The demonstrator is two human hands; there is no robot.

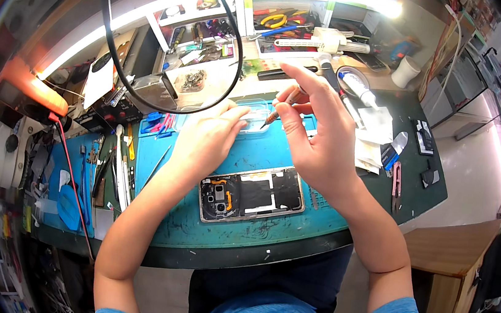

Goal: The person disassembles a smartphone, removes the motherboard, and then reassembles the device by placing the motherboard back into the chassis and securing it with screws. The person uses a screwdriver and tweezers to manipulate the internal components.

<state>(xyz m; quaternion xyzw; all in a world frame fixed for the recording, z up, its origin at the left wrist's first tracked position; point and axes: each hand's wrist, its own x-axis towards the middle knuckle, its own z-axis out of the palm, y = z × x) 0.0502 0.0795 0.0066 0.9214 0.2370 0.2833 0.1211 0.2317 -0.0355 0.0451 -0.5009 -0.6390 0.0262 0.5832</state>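
Note:
My right hand [322,127] grips a slim screwdriver [273,118] with a brown, ringed handle. Its tip slants down to the left, over the right part of a clear plastic box [257,134]. My left hand [209,136] rests at the left side of that box, its fingers bent together on the edge; the fingertips are partly hidden. Nearer to me, an opened phone [252,194] lies on the blue work mat [181,226]. Its camera module sits at the left, orange flex cables and a dark inner part show, and neither hand touches it.
Tweezers [158,164] lie left of the phone, with more tools beyond. Pink-handled pliers [396,187], white wipes [372,142] and small black parts [424,138] lie on the right. A black cable loop [240,50] hangs above my left hand. Tool bins [281,24] line the back.

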